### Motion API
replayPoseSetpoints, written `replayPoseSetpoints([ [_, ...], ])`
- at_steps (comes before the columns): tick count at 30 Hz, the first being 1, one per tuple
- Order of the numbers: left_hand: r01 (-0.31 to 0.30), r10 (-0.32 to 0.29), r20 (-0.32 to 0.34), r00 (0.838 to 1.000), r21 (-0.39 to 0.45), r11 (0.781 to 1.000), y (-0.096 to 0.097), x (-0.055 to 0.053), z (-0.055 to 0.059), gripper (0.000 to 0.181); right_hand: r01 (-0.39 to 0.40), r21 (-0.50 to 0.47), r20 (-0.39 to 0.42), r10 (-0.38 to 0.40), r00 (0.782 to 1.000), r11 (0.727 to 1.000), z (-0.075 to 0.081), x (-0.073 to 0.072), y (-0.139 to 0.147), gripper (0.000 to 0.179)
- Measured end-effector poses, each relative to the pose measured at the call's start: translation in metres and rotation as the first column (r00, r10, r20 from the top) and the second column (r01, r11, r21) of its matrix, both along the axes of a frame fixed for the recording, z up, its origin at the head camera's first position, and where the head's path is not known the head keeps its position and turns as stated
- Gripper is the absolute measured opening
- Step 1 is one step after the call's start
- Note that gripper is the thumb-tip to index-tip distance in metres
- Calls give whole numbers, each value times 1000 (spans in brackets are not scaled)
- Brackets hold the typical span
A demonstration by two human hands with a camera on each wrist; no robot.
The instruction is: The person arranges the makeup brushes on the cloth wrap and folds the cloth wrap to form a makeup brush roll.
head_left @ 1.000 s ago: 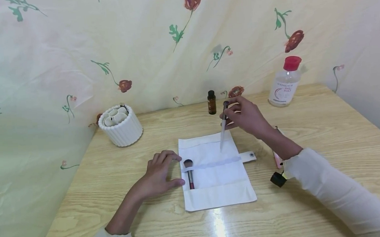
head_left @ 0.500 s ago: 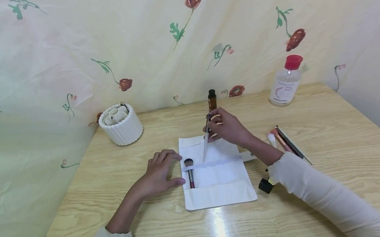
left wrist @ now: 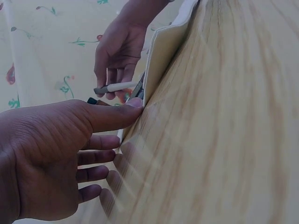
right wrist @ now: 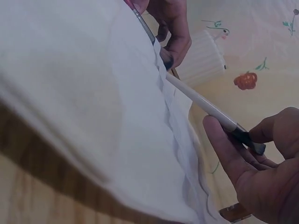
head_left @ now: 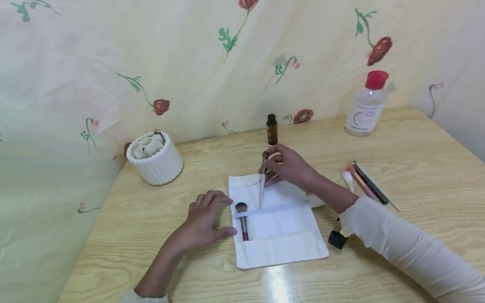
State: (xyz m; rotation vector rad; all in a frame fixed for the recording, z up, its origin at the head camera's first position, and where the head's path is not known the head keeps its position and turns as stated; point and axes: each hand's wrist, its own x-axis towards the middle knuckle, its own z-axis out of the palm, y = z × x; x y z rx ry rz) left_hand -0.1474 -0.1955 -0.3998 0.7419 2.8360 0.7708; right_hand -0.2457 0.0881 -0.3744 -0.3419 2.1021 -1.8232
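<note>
A white cloth brush roll (head_left: 279,249) lies unfolded on the wooden table, a thin elastic band running across it. One makeup brush (head_left: 244,226) with a dark red handle end is tucked under the band at the left, bristles upward. My right hand (head_left: 289,167) pinches a second makeup brush (head_left: 262,189) near its dark head, and the pale handle points down with its tip right at the band. In the right wrist view this brush's handle (right wrist: 201,102) slants toward the band. Thumb and fingers of my left hand (head_left: 205,221) rest against the roll's left edge.
More makeup brushes (head_left: 367,184) lie on the table right of the roll, partly behind the right sleeve. A white ribbed holder (head_left: 157,164) stands at back left. A small brown bottle (head_left: 272,132) and a clear bottle with red cap (head_left: 366,112) stand along the back.
My right hand has carried the pinched brush left and toward me, bringing its handle tip from the roll's upper right to the band. The left hand has stayed in place.
</note>
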Motion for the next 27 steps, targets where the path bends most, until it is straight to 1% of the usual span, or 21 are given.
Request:
replayPoseSetpoints([
  [2,-1,1,-2,1000,-2,1000,0,0,0,69,-23,15,26,22,999,1000,-2,0,-1,31],
  [5,-1,1,-9,1000,-2,1000,0,1,1,69,-80,31,64,78,995,996,-6,2,-4,32],
  [8,1,-1,-10,1000,2,1000,0,1,1,69,-139,35,95,136,986,990,-7,5,-6,34],
  [12,5,-5,-13,1000,1,1000,0,2,2,69,-186,54,136,178,975,981,-9,7,-7,34],
  [15,8,-8,-19,1000,1,1000,0,1,2,70,-227,92,152,211,965,970,-10,8,-7,30],
  [17,9,-9,-20,1000,1,1000,0,1,1,70,-265,128,142,246,959,956,-11,9,-6,28],
  [20,11,-11,-22,1000,4,1000,-1,1,0,70,-325,222,83,314,946,919,-12,10,-4,24],
  [22,13,-13,-22,1000,5,1000,-1,1,0,71,-356,319,19,369,929,878,-11,12,-4,20],
  [25,10,-10,-27,1000,0,1000,-1,0,-2,71,-386,447,-68,461,885,807,-7,15,-4,15],
  [27,8,-8,-30,1000,-6,1000,-1,0,-2,70,-388,511,-117,509,853,767,-4,17,-4,13],
])
